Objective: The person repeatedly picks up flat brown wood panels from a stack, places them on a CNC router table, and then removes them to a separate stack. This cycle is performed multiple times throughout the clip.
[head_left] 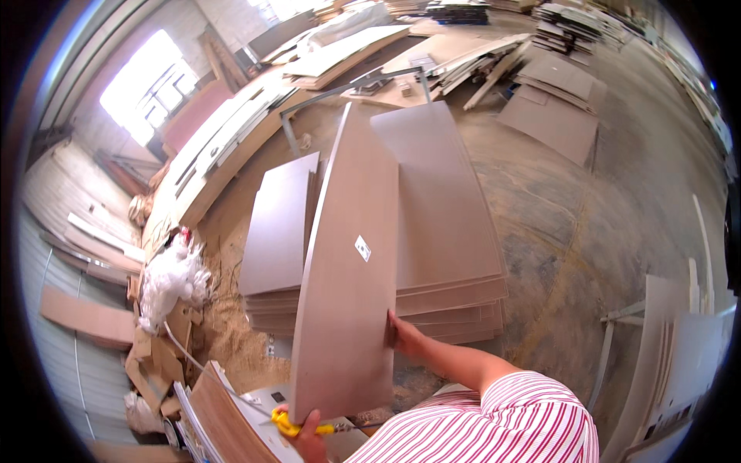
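Gripping the long board [347,270], right hand [403,333] fingers clamp its edge; left hand [309,440] fingers curl under its end.

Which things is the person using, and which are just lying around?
In use:
long brown board, held by the right hand at its edge and the left hand at its near end
yellow tool by the left hand

Lying about:
board stacks
white plastic heap
sawdust

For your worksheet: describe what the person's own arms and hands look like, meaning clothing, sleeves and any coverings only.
Both hands are bare, with no gloves. The right hand leads to a bare forearm, then a short sleeve of white fabric with thin red stripes. Of the left hand only part shows at the lower edge; its arm and sleeve are out of view.
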`<action>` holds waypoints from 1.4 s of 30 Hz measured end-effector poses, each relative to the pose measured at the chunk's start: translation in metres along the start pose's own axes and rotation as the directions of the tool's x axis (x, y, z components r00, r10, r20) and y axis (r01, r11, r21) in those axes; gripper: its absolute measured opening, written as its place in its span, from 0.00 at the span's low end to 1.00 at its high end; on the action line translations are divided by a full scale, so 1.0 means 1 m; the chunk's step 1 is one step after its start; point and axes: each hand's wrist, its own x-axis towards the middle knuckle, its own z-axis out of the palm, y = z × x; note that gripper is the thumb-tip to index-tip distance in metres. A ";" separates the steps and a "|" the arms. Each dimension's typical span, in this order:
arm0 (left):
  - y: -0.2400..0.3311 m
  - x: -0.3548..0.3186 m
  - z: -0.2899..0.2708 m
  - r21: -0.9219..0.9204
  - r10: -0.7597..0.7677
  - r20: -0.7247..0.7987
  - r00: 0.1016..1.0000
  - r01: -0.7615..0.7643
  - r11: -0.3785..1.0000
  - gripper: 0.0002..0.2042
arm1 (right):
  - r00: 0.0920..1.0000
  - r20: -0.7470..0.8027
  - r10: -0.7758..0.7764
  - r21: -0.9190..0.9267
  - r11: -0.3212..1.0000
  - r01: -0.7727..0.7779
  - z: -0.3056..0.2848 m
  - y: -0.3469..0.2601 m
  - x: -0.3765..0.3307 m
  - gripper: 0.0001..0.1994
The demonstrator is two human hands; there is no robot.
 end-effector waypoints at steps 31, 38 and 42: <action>-0.132 -0.469 -0.175 -0.360 -0.315 -0.906 -0.284 0.125 0.924 0.31 | 0.714 -0.174 0.678 -0.734 0.394 -0.553 0.177 0.353 0.000 0.21; -0.185 -0.474 -0.281 -0.222 -0.070 -0.969 -0.237 0.708 0.671 0.36 | 0.776 -0.061 0.627 -0.746 0.488 -0.453 0.207 0.443 0.034 0.19; -0.159 -0.435 -0.333 -0.018 -0.045 -0.999 0.005 0.869 0.494 0.22 | 0.666 -0.207 0.717 -0.970 -0.059 -0.237 0.259 0.477 0.072 0.20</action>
